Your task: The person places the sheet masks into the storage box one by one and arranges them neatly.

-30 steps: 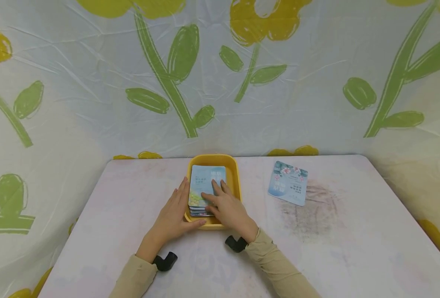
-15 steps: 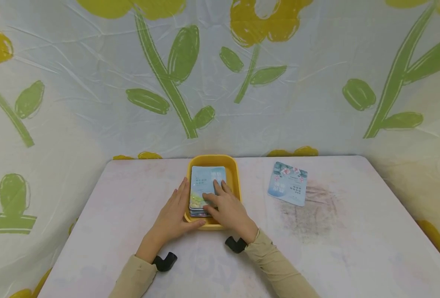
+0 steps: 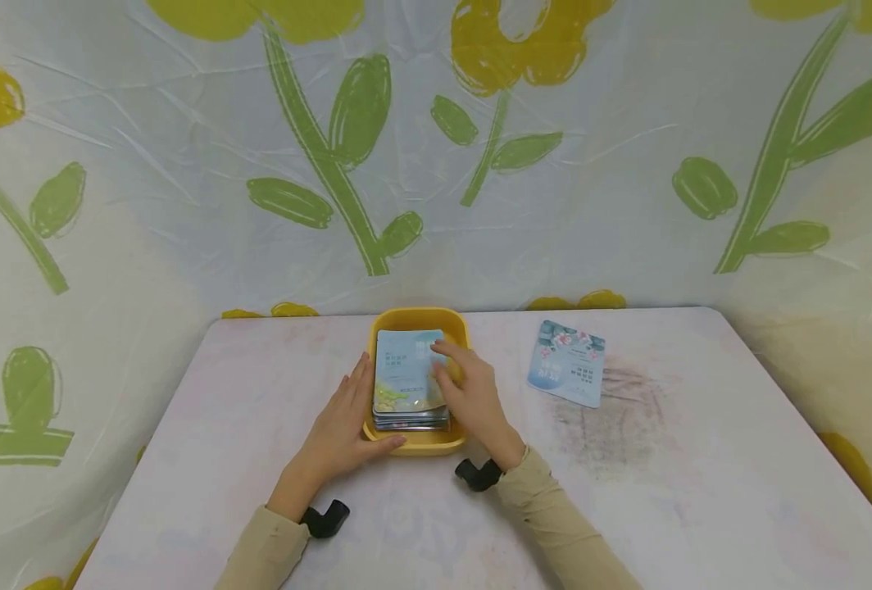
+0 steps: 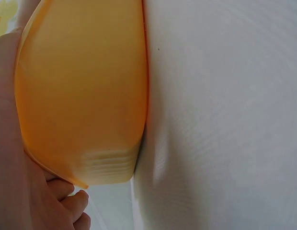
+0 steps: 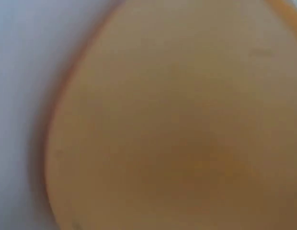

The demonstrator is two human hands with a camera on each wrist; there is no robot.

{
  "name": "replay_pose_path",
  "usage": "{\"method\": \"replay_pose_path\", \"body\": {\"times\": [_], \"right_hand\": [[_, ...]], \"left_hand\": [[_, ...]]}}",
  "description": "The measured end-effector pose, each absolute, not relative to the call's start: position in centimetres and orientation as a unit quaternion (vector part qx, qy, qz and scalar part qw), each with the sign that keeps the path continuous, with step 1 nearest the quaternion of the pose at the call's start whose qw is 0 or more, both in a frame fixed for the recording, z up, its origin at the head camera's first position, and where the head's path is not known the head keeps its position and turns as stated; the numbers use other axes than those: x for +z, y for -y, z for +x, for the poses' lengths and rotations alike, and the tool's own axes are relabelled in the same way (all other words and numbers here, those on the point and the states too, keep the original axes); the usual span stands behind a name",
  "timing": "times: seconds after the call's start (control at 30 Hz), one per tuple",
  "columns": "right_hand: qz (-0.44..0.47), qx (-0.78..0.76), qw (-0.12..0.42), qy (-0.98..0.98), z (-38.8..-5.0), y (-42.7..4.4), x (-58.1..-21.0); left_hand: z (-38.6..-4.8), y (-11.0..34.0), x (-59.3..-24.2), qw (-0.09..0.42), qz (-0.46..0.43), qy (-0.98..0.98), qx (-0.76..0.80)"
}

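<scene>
Inside a yellow tray (image 3: 427, 449) lies a neat stack of flat, pale blue printed sachets, the top sachet (image 3: 405, 369) showing white lettering and a green-yellow picture. My left hand (image 3: 338, 422) rests along the tray's left side, fingers straight, thumb on the near rim. Its wrist view shows the tray's outer wall (image 4: 86, 96) beside the palm. At the stack's right edge, my right hand (image 3: 473, 393) has bent fingers and pinches the top sachet's edge, whose right side looks slightly raised. The right wrist view shows only the blurred tray wall (image 5: 177, 96).
To the right of the tray, a single blue sachet with pink flowers (image 3: 567, 363) lies flat on the pale table (image 3: 672, 492). A flower-patterned cloth (image 3: 569, 221) hangs behind the table's far edge.
My right hand has slid right, from lying spread on the stack to its right edge, fingers now bent at the top sachet. The left hand stays by the tray.
</scene>
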State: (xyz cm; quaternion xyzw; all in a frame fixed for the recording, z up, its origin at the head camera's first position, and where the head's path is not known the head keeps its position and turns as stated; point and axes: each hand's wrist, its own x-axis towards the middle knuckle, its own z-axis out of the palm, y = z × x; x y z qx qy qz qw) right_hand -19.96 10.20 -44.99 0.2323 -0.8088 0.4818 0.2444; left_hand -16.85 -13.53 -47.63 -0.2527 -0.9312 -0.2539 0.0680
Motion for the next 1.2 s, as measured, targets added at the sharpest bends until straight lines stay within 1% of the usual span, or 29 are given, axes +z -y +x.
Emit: {"method": "replay_pose_path", "body": {"times": [0.07, 0.3, 0.43, 0.57, 0.83, 0.93, 1.07, 1.13, 1.2], "right_hand": [[0.209, 0.49, 0.268, 0.803, -20.5, -11.1, -45.0], [0.102, 0.485, 0.303, 0.814, -22.1, -14.7, -45.5], [0.058, 0.464, 0.337, 0.818, -23.0, -17.1, -46.0], [-0.003, 0.448, 0.339, 0.827, -23.5, -19.4, -46.4], [-0.141, 0.394, 0.285, 0.862, -23.3, -22.8, -47.2], [-0.189, 0.37, 0.235, 0.879, -23.2, -24.0, -47.6], [-0.231, 0.342, 0.14, 0.9, -23.0, -25.3, -48.0], [-0.239, 0.331, 0.108, 0.907, -22.9, -25.8, -48.0], [-0.242, 0.321, 0.089, 0.912, -22.9, -26.1, -48.1]], "left_hand": [[-16.8, 13.5, -47.6, 0.067, -0.25, 0.932, -0.254], [-16.8, 13.5, -47.6, 0.055, -0.24, 0.935, -0.257], [-16.8, 13.4, -47.6, 0.053, -0.24, 0.934, -0.259], [-16.8, 13.4, -47.6, 0.052, -0.237, 0.935, -0.259], [-16.7, 13.5, -47.7, 0.065, -0.242, 0.932, -0.264], [-16.7, 13.5, -47.7, 0.063, -0.243, 0.931, -0.264], [-16.8, 13.5, -47.8, 0.055, -0.241, 0.934, -0.258], [-16.8, 13.5, -47.8, 0.054, -0.241, 0.935, -0.256], [-16.8, 13.5, -47.8, 0.055, -0.241, 0.934, -0.256]]}}
